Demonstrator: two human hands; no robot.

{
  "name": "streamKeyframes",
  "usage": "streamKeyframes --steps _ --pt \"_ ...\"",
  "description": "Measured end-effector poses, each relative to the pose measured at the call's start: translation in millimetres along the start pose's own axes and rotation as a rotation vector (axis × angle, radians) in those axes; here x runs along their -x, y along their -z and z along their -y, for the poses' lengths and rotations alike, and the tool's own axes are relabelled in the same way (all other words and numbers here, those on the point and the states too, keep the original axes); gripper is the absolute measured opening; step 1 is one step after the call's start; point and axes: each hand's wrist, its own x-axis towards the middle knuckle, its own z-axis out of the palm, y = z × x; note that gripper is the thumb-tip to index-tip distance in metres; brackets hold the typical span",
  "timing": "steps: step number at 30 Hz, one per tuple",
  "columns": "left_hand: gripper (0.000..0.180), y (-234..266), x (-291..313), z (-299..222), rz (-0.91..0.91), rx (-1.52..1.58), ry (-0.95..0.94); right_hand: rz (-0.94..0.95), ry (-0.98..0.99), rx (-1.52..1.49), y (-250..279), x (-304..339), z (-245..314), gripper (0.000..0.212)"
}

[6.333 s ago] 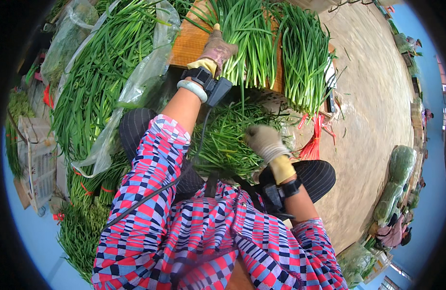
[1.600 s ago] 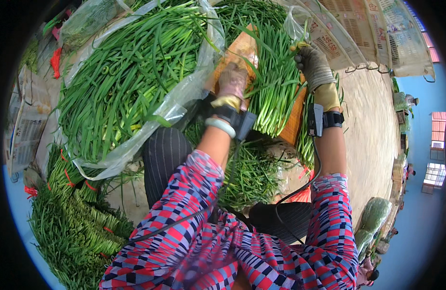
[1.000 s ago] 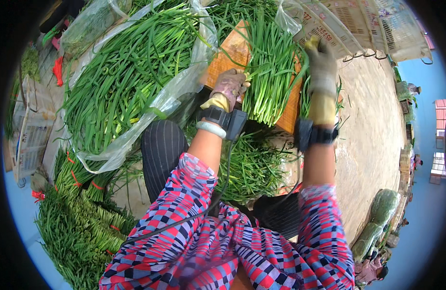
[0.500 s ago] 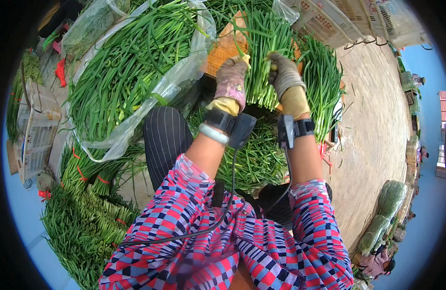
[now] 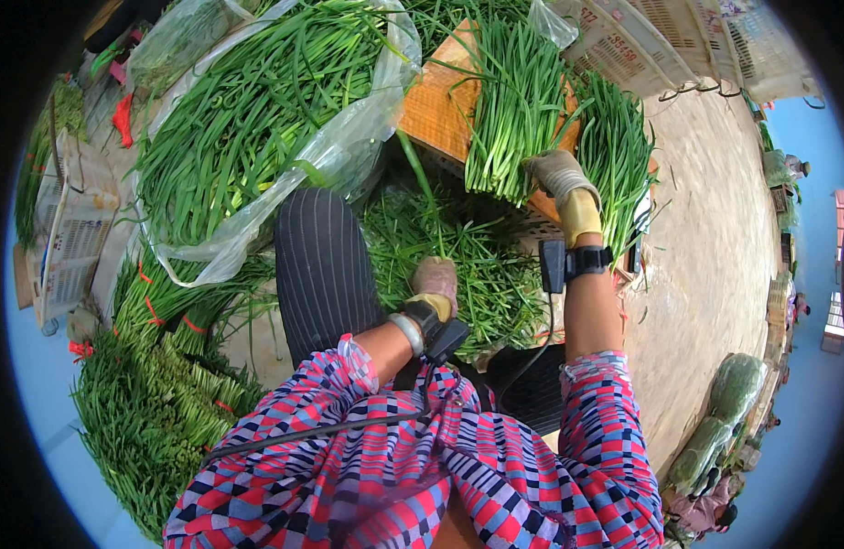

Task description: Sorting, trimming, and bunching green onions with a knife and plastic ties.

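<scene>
So left hand (image 5: 437, 282), mid-frame, pinches 1 leaf (image 5: 420, 176); right hand (image 5: 561, 174), right of centre, touches the bunch (image 5: 511, 110), maybe to steady it, can't tell if gripping.

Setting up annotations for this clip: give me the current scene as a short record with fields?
left hand: gloved, low over loose greens, at the end of a long green leaf; grip unclear
right hand: gloved, at the stem ends of the nearer leafy bundle; grip unclear
support: orange-brown wooden board
right of that bundle: another leafy bundle
person's left: leaf heap in clear plastic
</scene>
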Motion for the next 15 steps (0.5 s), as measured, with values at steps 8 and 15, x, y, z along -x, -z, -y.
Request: streamKeyframes --steps 8,15 --pt "0.030 6 21 -60 -0.151 0.026 -0.163 -0.314 -0.003 0.126 2 33 107 0.031" --pt "0.025 52 -53 -248 -0.102 -0.289 -0.624 -0.476 0.083 -0.322 -19 53 69 0.026"
